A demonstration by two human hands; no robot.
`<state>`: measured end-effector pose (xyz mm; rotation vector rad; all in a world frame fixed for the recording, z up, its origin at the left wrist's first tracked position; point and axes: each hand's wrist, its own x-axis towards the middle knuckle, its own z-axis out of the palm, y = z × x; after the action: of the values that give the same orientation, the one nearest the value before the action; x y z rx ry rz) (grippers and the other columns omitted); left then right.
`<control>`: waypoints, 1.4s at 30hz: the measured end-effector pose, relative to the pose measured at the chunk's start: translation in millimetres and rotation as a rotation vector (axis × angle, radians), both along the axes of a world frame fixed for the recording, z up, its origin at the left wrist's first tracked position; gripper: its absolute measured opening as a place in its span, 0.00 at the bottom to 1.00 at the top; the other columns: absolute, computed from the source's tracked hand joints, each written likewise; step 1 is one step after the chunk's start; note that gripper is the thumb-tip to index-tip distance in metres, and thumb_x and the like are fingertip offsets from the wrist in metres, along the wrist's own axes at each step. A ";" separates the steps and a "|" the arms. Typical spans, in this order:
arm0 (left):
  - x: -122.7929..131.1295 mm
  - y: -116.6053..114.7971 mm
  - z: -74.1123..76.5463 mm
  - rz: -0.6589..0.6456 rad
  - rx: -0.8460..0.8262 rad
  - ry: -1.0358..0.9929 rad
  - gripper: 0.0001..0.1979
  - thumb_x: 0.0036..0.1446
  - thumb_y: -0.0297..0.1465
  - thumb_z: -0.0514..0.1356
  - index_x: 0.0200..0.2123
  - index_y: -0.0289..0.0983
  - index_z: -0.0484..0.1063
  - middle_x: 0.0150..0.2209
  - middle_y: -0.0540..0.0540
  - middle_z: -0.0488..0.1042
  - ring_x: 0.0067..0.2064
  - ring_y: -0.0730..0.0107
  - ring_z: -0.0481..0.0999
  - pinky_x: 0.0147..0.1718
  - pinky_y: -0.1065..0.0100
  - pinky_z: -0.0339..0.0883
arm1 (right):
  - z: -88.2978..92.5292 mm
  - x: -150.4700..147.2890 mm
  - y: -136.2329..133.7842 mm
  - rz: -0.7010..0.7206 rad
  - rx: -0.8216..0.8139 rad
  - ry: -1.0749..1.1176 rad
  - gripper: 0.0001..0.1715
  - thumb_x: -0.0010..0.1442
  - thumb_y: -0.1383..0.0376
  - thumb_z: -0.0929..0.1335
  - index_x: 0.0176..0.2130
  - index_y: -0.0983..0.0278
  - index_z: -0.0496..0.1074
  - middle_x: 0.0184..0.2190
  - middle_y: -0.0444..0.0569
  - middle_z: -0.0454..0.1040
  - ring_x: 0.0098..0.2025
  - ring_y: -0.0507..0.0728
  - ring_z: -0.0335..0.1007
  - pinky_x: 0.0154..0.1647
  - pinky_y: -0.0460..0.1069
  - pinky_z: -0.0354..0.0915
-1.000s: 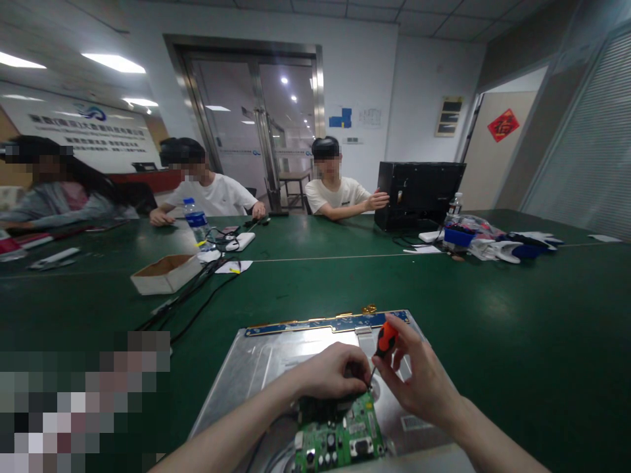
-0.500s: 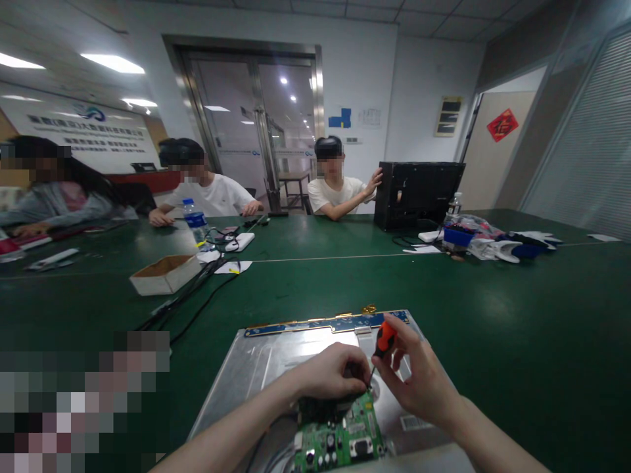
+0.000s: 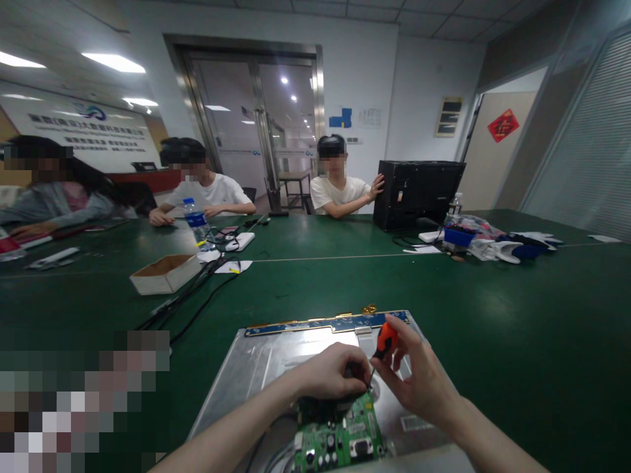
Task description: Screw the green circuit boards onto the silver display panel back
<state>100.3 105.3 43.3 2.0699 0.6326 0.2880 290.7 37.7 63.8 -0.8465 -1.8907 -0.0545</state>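
My right hand [image 3: 417,371] is closed on a small screwdriver [image 3: 387,338] with an orange and black handle. Its thin shaft slants down to the upper right corner of a green circuit board [image 3: 340,437]. At that same corner the fingertips of my left hand [image 3: 338,371] are pinched together beside the screwdriver tip; what they hold, if anything, is hidden. The board lies on a silver metal panel [image 3: 231,387]. Along the panel's far edge runs a narrow blue circuit strip [image 3: 325,324]. My left hand hides the board's far part.
On the green table [image 3: 517,315], a shallow box [image 3: 165,276] and black cables lie to the left, near a water bottle [image 3: 196,220]. A black monitor-like case [image 3: 419,194] stands ahead, steadied by a person's hand [image 3: 377,186]. Gloves [image 3: 507,246] lie at right; several people sit opposite.
My hands and the screwdriver stay nearly in place. Across the table, the person in the middle-left has drawn one arm in, and the person by the black case has shifted slightly.
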 end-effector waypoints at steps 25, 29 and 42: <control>0.3 1.1 -2.3 -0.014 -0.011 -0.010 0.06 0.49 0.25 0.61 0.33 0.36 0.75 0.28 0.53 0.70 0.31 0.73 0.69 0.32 0.73 0.62 | 4.1 -1.3 -1.9 0.037 -0.010 0.002 0.35 0.65 0.70 0.62 0.67 0.60 0.47 0.31 0.45 0.73 0.21 0.50 0.68 0.19 0.44 0.67; 0.5 2.1 -2.4 -0.023 -0.001 -0.004 0.06 0.49 0.26 0.61 0.33 0.36 0.75 0.28 0.53 0.70 0.31 0.73 0.69 0.32 0.74 0.62 | 5.2 -1.2 -2.1 0.045 -0.021 -0.002 0.35 0.64 0.71 0.62 0.66 0.61 0.47 0.30 0.45 0.73 0.21 0.51 0.67 0.18 0.44 0.67; 0.8 1.2 0.0 -0.011 0.014 0.007 0.06 0.48 0.26 0.61 0.33 0.36 0.75 0.28 0.52 0.71 0.31 0.72 0.69 0.32 0.73 0.62 | 2.7 -1.6 -1.2 0.046 -0.016 0.017 0.37 0.62 0.71 0.63 0.66 0.61 0.48 0.31 0.46 0.74 0.21 0.51 0.68 0.19 0.44 0.68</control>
<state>101.0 106.5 43.3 2.0884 0.6250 0.2793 289.1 36.5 66.5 -0.8112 -1.8963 -0.0042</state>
